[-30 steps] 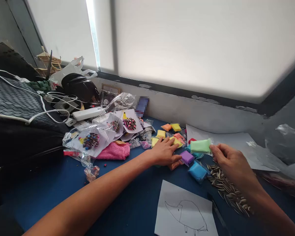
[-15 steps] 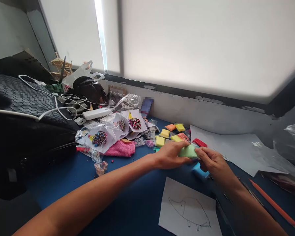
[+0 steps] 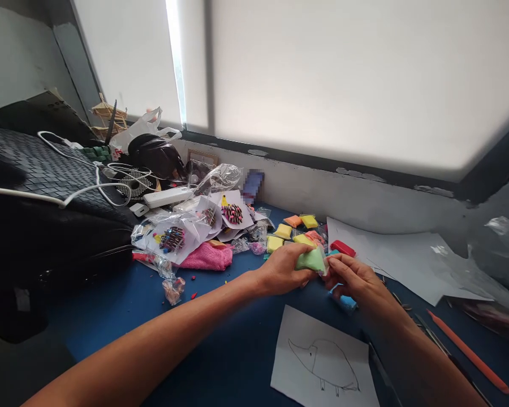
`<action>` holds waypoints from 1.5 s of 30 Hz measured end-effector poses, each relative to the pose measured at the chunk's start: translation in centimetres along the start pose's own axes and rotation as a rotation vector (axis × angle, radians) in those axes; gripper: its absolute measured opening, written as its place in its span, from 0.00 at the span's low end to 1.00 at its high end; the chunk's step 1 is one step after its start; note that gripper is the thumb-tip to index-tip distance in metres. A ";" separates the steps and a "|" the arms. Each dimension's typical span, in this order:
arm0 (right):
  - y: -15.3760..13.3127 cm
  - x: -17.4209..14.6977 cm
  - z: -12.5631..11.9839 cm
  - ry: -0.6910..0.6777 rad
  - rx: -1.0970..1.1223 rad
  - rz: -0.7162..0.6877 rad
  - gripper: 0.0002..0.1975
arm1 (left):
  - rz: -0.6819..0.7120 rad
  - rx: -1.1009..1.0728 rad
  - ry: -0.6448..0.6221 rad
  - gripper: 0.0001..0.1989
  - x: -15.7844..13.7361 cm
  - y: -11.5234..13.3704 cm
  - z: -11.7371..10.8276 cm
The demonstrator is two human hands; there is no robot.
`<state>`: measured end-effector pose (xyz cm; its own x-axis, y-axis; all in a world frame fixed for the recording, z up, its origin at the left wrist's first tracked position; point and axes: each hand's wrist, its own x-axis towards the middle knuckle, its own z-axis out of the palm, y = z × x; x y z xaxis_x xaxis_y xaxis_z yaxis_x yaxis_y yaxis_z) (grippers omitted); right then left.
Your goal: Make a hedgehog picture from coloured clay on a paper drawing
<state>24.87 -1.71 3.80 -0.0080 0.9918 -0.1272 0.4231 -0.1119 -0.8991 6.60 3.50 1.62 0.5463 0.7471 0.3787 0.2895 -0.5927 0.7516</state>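
Above the blue worktop, right of middle, left hand is gripping green packet with fingers curled round, right hand is pinching its right end, fingertips together, paper drawing lying nearer, yellow packet sitting farther left.

The packet is pale green, the towel bright pink, the table deep blue — the bag black, crosshatched in weave — the drawing dark-lined on white.
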 end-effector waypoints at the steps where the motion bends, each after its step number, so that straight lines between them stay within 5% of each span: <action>1: -0.1 -0.1 -0.1 -0.011 -0.014 -0.003 0.17 | -0.002 0.003 -0.006 0.17 -0.1 0.1 0.0; 9: 0.5 -1.9 0.5 -0.049 -0.099 -0.031 0.15 | -0.010 0.042 -0.077 0.17 -0.9 0.6 0.5; 18: 1.0 -5.0 0.9 0.184 -0.080 -0.023 0.23 | -0.056 -0.199 -0.184 0.33 -1.7 2.0 0.9; 32: 0.9 -5.2 3.0 0.204 0.165 0.017 0.27 | -0.099 -0.500 -0.281 0.09 -1.8 1.7 0.6; 45: 1.4 -5.0 3.0 0.161 0.185 -0.017 0.24 | -0.210 -0.592 -0.298 0.15 -1.6 1.7 0.1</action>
<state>22.81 -7.03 1.97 0.1368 0.9890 -0.0568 0.2513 -0.0901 -0.9637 6.30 1.21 2.24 0.7427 0.6633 0.0923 -0.0181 -0.1178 0.9929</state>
